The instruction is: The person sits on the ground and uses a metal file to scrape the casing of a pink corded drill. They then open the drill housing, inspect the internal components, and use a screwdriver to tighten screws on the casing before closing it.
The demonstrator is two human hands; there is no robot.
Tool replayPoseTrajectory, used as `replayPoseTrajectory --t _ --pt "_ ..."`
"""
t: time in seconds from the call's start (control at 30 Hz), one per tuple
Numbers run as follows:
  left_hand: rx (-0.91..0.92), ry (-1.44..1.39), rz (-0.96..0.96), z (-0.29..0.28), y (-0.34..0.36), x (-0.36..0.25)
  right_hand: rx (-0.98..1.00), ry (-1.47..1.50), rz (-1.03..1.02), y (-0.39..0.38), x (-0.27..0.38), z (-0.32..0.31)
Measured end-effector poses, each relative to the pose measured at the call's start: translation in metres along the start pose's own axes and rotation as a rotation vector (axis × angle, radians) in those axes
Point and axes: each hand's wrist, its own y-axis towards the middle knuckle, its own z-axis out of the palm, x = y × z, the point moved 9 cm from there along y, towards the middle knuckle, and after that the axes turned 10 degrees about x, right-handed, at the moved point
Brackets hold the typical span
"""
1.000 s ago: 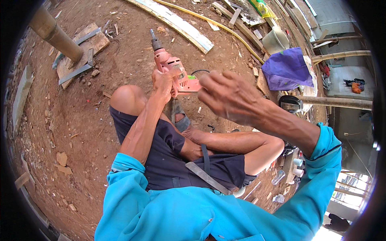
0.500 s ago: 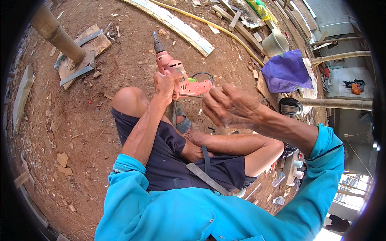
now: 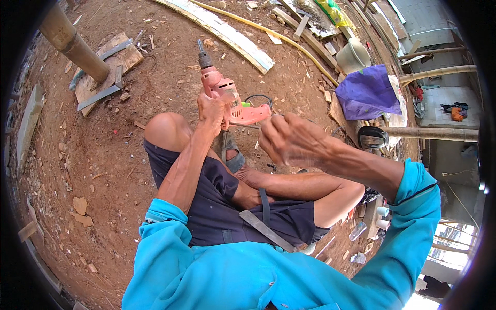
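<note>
My left hand (image 3: pixel 211 109) is wrapped round the body of a pink power drill (image 3: pixel 219 85). The drill's dark chuck and bit point away from me, and its handle extends toward the right. My right hand (image 3: pixel 292 138) is closed, slightly blurred, beside the handle end. A thin dark rod (image 3: pixel 244 125), like a screwdriver shaft, runs from the drill's underside toward this fist. Its handle, if any, is hidden inside my fingers. Across my lap lies a flat grey metal strip (image 3: pixel 266 230).
A bamboo post (image 3: pixel 72 44) stands on a board at the far left. White-faced planks (image 3: pixel 227 33) and a yellow hose (image 3: pixel 281 36) lie ahead. To the right are a pale bucket (image 3: pixel 353 56), a purple bag (image 3: pixel 369 92), a black-headed mallet-like object (image 3: pixel 372 137) and small cups (image 3: pixel 382 224).
My right hand has shifted very slightly to the left and turned a little at the drill handle. The drill and my left hand stay almost in place.
</note>
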Motion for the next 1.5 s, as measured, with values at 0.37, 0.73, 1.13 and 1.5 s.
replayPoseTrajectory --t 0.37,0.73,1.13,1.5 --pt "-0.031 0.023 -0.063 0.004 -0.005 0.002 0.047 0.372 0.193 -0.008 -0.022 0.008" --pt "-0.020 -0.037 0.040 0.003 -0.005 -0.005 0.326 1.092 0.618 -0.004 -0.055 0.040" --pt "-0.042 0.036 0.043 0.007 -0.009 -0.012 0.270 0.666 0.330 0.012 -0.033 0.029" --pt "-0.011 -0.129 -0.271 -0.006 -0.016 0.000 -0.242 0.781 0.481 -0.079 -0.074 -0.038"
